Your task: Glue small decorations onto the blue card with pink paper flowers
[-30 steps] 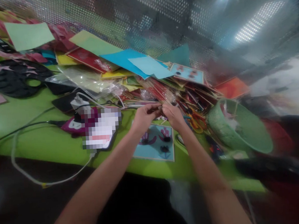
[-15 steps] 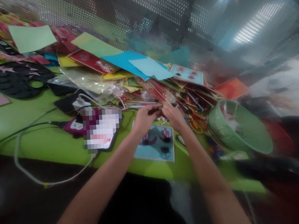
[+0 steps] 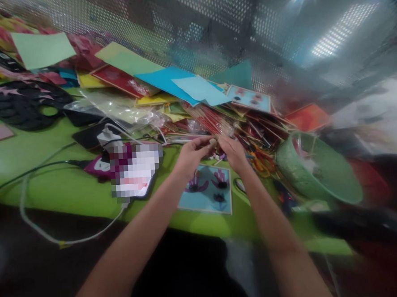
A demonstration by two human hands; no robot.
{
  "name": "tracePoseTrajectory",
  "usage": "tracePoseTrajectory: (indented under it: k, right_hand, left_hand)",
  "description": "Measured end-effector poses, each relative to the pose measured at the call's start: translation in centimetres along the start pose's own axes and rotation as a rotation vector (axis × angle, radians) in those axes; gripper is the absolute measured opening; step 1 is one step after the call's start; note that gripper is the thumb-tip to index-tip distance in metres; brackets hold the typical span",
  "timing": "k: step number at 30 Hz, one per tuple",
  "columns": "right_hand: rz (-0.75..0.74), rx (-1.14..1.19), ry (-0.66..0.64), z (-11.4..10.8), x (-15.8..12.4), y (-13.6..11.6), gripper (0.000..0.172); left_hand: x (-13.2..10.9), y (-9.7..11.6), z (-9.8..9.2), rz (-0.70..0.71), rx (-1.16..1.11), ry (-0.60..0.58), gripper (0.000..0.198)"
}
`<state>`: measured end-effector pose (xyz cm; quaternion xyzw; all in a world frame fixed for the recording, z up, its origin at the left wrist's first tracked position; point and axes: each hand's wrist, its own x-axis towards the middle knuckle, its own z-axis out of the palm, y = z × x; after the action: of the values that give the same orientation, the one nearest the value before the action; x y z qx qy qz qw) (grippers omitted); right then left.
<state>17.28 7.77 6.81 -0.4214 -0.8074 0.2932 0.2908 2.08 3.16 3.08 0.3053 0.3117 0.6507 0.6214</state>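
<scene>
Fingertips of left hand and right hand pinch one small piece between them above the blue card. Probably light, easily dropped; pinch its edges.

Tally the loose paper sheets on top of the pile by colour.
Green sheets: 2
Blue sheets: 2
Teal sheet: 1
Orange sheet: 1
Total: 6
</scene>
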Motion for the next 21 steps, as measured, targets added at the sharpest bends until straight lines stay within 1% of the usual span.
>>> tracePoseTrajectory:
  k: [3,7,10,14,17,21]
  right_hand:
    - [0.006,0.012,0.039,0.0,0.0,-0.1,0.033]
    - [-0.026,0.024,0.05,-0.1,-0.1,-0.2,0.028]
    - [-0.024,-0.035,0.005,-0.3,-0.2,-0.2,0.031]
    - [-0.043,-0.212,-0.072,-0.4,-0.2,-0.5,0.033]
    - [-0.074,-0.267,-0.093,-0.2,-0.2,-0.5,0.03]
    - [-0.071,-0.263,-0.078,-0.1,0.0,-0.4,0.028]
  left_hand:
    - [-0.1,0.4,0.0,-0.032,-0.006,-0.003,0.046]
    - [-0.1,0.4,-0.2,0.002,0.029,0.024,0.043]
    - [0.0,0.1,-0.2,0.048,0.107,0.038,0.039]
    - [0.3,-0.6,-0.4,0.1,0.197,0.01,0.036]
    - [0.6,-1.1,-0.7,0.082,0.208,-0.016,0.037]
    - [0.7,-1.2,-0.7,0.056,0.192,-0.017,0.042]
